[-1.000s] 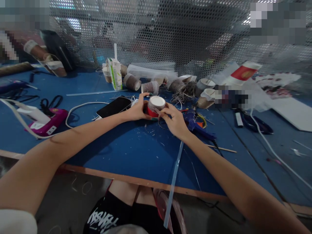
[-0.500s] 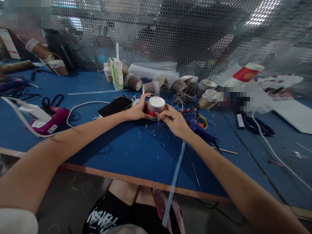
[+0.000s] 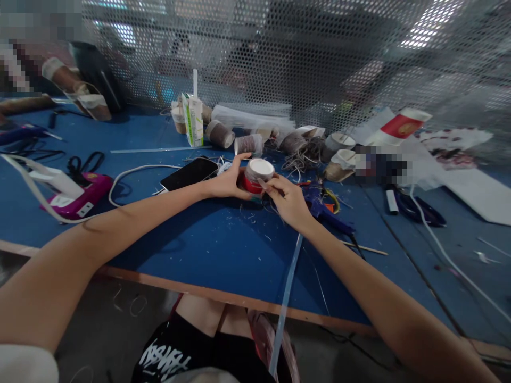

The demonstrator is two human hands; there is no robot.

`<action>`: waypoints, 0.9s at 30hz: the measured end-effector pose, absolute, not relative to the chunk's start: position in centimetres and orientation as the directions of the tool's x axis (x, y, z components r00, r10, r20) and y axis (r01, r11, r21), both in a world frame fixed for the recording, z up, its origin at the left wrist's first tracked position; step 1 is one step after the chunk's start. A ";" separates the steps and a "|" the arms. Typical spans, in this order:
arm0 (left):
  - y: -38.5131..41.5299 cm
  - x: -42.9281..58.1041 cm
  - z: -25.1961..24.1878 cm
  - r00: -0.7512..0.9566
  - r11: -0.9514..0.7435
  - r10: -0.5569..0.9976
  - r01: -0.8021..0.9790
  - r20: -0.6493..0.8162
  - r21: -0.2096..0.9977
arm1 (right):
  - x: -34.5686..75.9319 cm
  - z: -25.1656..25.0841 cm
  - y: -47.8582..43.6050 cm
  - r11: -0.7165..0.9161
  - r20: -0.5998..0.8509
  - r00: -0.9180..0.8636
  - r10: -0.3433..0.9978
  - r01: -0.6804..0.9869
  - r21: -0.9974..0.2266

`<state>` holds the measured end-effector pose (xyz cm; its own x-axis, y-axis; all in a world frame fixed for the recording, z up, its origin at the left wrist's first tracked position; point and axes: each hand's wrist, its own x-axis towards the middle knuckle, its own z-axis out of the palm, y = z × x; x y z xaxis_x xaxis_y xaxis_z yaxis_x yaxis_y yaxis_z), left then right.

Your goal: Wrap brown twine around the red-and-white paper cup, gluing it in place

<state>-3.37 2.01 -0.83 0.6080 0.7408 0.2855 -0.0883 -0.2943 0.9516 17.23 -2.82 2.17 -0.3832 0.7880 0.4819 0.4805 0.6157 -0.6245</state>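
An upturned paper cup (image 3: 256,174), red below and wound with grey-brown string above, stands on the blue table (image 3: 207,244). My left hand (image 3: 228,179) curls round its left side, thumb and index finger against the cup. My right hand (image 3: 288,200) presses its fingertips against the cup's right side, fingers pinched together at the string. Whether a loose string end is between those fingers I cannot make out.
A black phone (image 3: 190,174) lies left of the cup. A blue glue gun (image 3: 325,210) lies to its right. Several string-wrapped cups (image 3: 248,143), a milk carton (image 3: 194,119), a pink tool (image 3: 82,196), a white cable (image 3: 131,172) and a clear stick (image 3: 286,298) lie about. A perforated screen (image 3: 303,58) backs the table.
The camera shifted slightly. My right fingers have slid a little up the cup's side; the left hand keeps its hold.
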 end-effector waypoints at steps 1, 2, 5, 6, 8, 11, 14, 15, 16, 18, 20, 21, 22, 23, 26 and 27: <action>2.0 -3.5 -0.8 0.618 -0.284 0.732 -0.107 0.287 0.953 | 17.2 2.2 -2.8 0.616 0.491 -0.372 0.788 0.478 -0.626; 2.0 -3.6 -0.9 0.629 -0.268 0.723 -0.127 0.287 0.955 | 17.2 2.1 -2.8 0.616 0.500 -0.360 0.787 0.475 -0.628; 2.0 -3.8 -1.0 0.651 -0.214 0.708 -0.173 0.274 0.962 | 17.1 2.2 -2.7 0.609 0.508 -0.338 0.793 0.463 -0.644; 2.0 -3.9 -1.0 0.653 -0.205 0.707 -0.180 0.273 0.962 | 17.1 2.2 -2.7 0.605 0.503 -0.336 0.796 0.456 -0.653; 1.8 -3.8 -1.0 0.646 -0.212 0.708 -0.192 0.286 0.958 | 17.1 2.3 -2.7 0.596 0.492 -0.336 0.803 0.437 -0.673; 1.3 -3.6 -0.7 0.629 -0.254 0.703 -0.213 0.331 0.943 | 17.0 2.4 -2.8 0.582 0.479 -0.333 0.812 0.417 -0.698; 1.1 -3.4 -0.5 0.613 -0.314 0.689 -0.228 0.386 0.922 | 17.0 2.6 -3.0 0.567 0.466 -0.323 0.823 0.429 -0.704; 1.0 -3.4 -0.5 0.617 -0.332 0.679 -0.226 0.398 0.916 | 16.9 2.7 -3.0 0.563 0.464 -0.320 0.826 0.432 -0.704; 1.0 -3.4 -0.4 0.626 -0.348 0.666 -0.219 0.405 0.911 | 16.9 2.7 -3.1 0.559 0.461 -0.317 0.829 0.433 -0.707; 1.0 -3.5 -0.2 0.648 -0.372 0.643 -0.201 0.407 0.906 | 16.9 2.7 -3.2 0.552 0.458 -0.310 0.833 0.426 -0.716; 0.9 -3.7 0.0 0.663 -0.391 0.630 -0.179 0.404 0.903 | 16.9 2.7 -3.3 0.545 0.457 -0.298 0.838 0.418 -0.727; 0.9 -3.7 0.2 0.664 -0.402 0.629 -0.168 0.405 0.900 | 16.9 2.6 -3.3 0.540 0.454 -0.294 0.841 0.414 -0.732; 0.7 -3.8 0.3 0.662 -0.416 0.628 -0.158 0.409 0.895 | 16.9 2.6 -3.2 0.536 0.451 -0.291 0.844 0.410 -0.738; 0.6 -3.8 0.4 0.659 -0.432 0.628 -0.147 0.414 0.890 | 16.9 2.5 -3.2 0.530 0.446 -0.289 0.847 0.406 -0.744; 0.4 -3.8 0.5 0.643 -0.468 0.638 -0.115 0.425 0.876 | 16.9 2.4 -3.2 0.522 0.437 -0.290 0.851 0.391 -0.758; 0.4 -3.7 0.5 0.640 -0.472 0.641 -0.106 0.424 0.875 | 16.9 2.4 -3.2 0.524 0.438 -0.291 0.850 0.388 -0.758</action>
<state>-3.73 0.41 0.46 0.6402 0.6409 0.4235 -0.1060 -0.4723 0.8750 16.94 -3.16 2.39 -0.2907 0.8505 0.4384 0.3882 0.5236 -0.7584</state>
